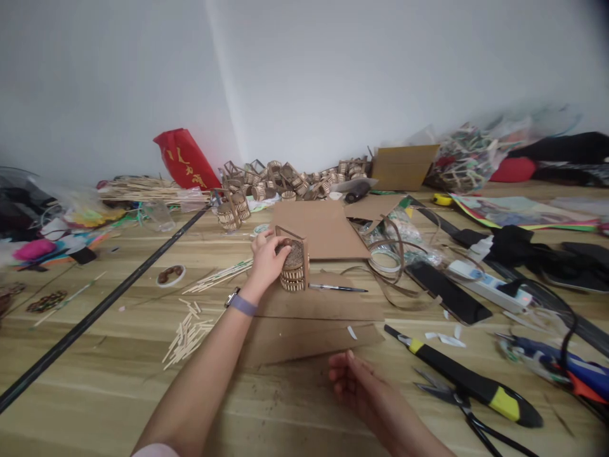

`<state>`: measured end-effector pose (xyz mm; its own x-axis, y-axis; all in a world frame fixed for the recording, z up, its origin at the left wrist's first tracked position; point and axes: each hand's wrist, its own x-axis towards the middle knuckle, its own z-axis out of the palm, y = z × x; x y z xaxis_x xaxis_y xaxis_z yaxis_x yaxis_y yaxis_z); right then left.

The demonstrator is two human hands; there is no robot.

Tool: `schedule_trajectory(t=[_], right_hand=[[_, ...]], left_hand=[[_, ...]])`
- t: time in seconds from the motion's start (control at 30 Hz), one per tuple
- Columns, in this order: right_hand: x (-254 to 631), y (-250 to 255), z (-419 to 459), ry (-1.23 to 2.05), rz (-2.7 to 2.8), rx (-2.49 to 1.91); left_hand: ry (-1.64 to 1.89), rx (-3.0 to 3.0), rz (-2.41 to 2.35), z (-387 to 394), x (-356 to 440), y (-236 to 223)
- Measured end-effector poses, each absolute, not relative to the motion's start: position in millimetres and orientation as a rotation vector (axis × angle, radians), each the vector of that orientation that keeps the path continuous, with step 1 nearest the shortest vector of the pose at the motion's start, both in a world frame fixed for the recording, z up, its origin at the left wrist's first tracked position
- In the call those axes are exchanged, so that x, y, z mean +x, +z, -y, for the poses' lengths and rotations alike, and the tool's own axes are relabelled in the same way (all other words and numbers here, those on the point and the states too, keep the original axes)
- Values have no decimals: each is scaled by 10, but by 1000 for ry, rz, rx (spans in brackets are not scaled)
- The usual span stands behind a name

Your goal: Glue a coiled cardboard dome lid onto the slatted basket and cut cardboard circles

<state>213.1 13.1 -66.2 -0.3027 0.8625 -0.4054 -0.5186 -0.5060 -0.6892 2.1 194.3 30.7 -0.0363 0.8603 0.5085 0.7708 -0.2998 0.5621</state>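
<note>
In the head view a small round bamboo basket (294, 277) stands upright on the cardboard, with a brown flat-strip handle rising beside and above it. My left hand (269, 254) reaches in from its left side. Its fingers are closed at the basket's dark top, around a small round brown piece (285, 242) that they partly cover. My right hand (359, 381) hovers lower right, near the front cardboard strip (314, 346); its fingers are loosely curled, the thumb is apart, and nothing shows in them. A pen (337, 288) lies just right of the basket.
Short sticks (188, 336) and a ring-shaped dish with brown pieces (170, 275) lie left. A utility knife (469, 381), scissors (451, 397), a phone (447, 293) and a power strip (490, 285) lie right. Several finished baskets (285, 181) are piled by the wall.
</note>
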Motion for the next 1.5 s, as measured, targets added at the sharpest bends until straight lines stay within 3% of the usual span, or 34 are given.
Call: schedule_trajectory(t=[0.57, 1.0, 1.27, 1.5], right_hand=[[2120, -675, -141, 1927, 495, -949], [2129, -710, -166, 1952, 483, -954], [2136, -765, -189, 1971, 461, -944], [2130, -677, -175, 1953, 476, -960]], left_hand=[[1116, 2210, -1814, -2007, 72, 243], [1197, 2221, -1760, -2046, 16, 159], [1436, 2258, -1739, -2019, -227, 518], [887, 2784, -1245, -2226, -174, 942]])
